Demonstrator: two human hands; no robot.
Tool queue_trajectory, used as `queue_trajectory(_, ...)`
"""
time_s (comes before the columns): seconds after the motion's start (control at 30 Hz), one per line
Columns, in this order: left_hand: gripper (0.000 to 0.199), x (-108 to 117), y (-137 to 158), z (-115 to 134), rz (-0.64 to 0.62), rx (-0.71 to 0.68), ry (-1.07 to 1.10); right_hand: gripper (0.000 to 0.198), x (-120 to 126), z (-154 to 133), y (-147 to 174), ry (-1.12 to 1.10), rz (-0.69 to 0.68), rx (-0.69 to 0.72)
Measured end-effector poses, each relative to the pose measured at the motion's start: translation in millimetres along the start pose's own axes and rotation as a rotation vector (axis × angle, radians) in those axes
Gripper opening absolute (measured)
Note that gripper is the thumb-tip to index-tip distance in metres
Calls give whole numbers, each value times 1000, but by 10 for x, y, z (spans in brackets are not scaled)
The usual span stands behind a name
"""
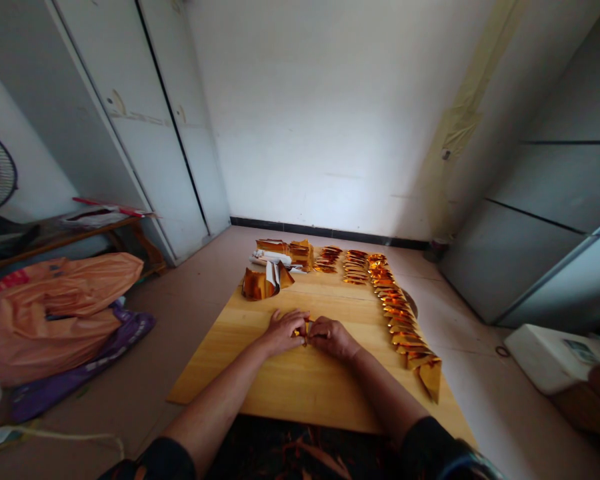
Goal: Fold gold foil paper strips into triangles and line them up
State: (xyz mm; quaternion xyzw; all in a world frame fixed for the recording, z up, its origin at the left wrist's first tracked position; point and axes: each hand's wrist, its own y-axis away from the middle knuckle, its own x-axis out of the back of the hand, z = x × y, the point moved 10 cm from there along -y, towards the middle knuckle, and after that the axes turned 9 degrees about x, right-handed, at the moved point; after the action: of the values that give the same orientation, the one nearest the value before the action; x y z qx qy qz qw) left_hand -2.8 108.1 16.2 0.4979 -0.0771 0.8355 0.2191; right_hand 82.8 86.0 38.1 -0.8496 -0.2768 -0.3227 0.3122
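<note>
Head view, looking down over the wooden board (pixel 280 373), and both hands are right in the middle of it. The left hand (pixel 283 330) and the right hand (pixel 333 337) meet fingertip to fingertip, pinched closed on a small piece of gold foil paper (pixel 304 328) that shows only as a glint between them. How the fold stands inside that pinch cannot be told; the fingers cover most of it.

Along the right edge of the board runs a long row of folded gold pieces (pixel 400 320), overlapping one after another down to the near corner. At the far end sit shorter rows (pixel 355 263) and a stack of gold sheets (pixel 300 253), with a loose curled bundle of foil (pixel 263 281) just left of centre. An orange plastic bag (pixel 55 307) lies on the floor well to the left.

For a clean fold here, the person would do best to keep the piece flat against the wood, line the edges up before pressing, and run the crease firmly with the thumbs, since shiny foil looks prone to slip and spring back.
</note>
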Motion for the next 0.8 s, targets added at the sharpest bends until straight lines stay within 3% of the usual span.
queue_trajectory(0.53,11,23,19,42,-28,8,-22,9,32,212,-74,251,-64,-387)
queue_trajectory(0.8,17,33,-1,34,-14,50,-10,8,31,189,-86,318,-76,-400)
